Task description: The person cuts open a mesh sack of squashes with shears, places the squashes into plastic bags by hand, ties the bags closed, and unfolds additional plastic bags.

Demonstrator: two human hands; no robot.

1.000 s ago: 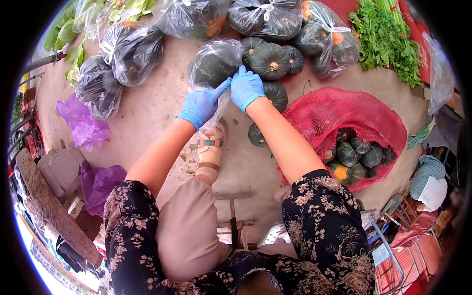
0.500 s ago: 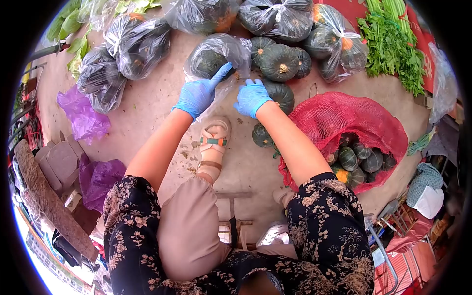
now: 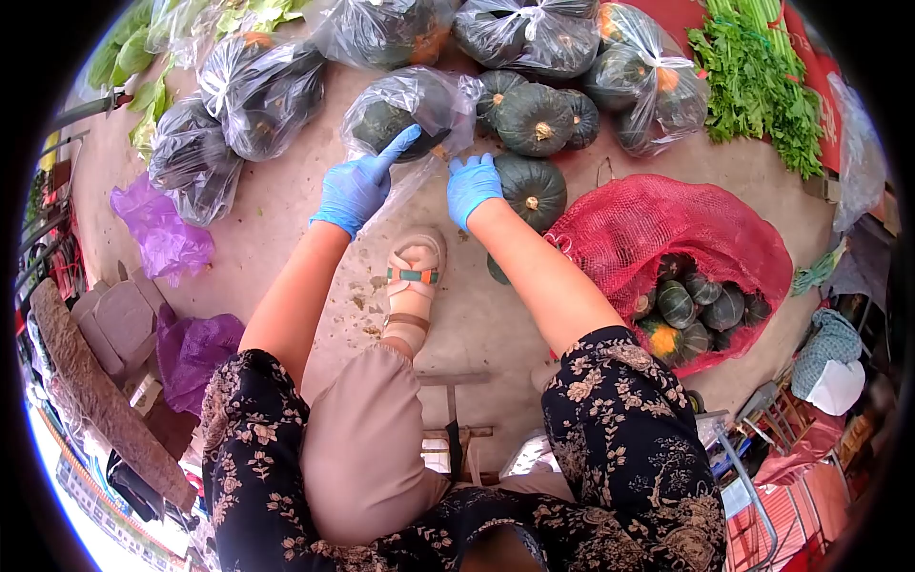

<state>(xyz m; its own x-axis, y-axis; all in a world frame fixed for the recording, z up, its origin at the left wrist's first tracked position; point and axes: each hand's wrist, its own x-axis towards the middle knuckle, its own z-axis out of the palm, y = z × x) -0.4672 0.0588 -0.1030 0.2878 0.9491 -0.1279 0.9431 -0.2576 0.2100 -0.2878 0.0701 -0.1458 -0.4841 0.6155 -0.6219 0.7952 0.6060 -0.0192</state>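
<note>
A dark green pumpkin (image 3: 386,112) lies inside a clear plastic bag (image 3: 464,107) in front of me. My left hand (image 3: 357,186), in a blue glove, is closed on the bag's near edge, one digit stretched out against the pumpkin. Loose film trails down beside that hand. Also gloved in blue, my right hand (image 3: 473,187) has its fingers curled at the other side of the bag's mouth and seems to pinch the film; its fingertips are partly hidden. Just right of it sits an unbagged pumpkin (image 3: 529,191), with another pumpkin (image 3: 536,119) behind.
A red mesh sack (image 3: 658,224) of small pumpkins lies open at right. Tied bags of pumpkins (image 3: 272,95) line the back. Celery (image 3: 762,95) is at the far right, a purple plastic bag (image 3: 162,229) at left. My sandalled foot (image 3: 416,272) stands between my arms.
Both hands have shifted slightly left in view, and the bagged pumpkin also appears a little further left. The right hand uncovers more of the unbagged pumpkin beside it.
</note>
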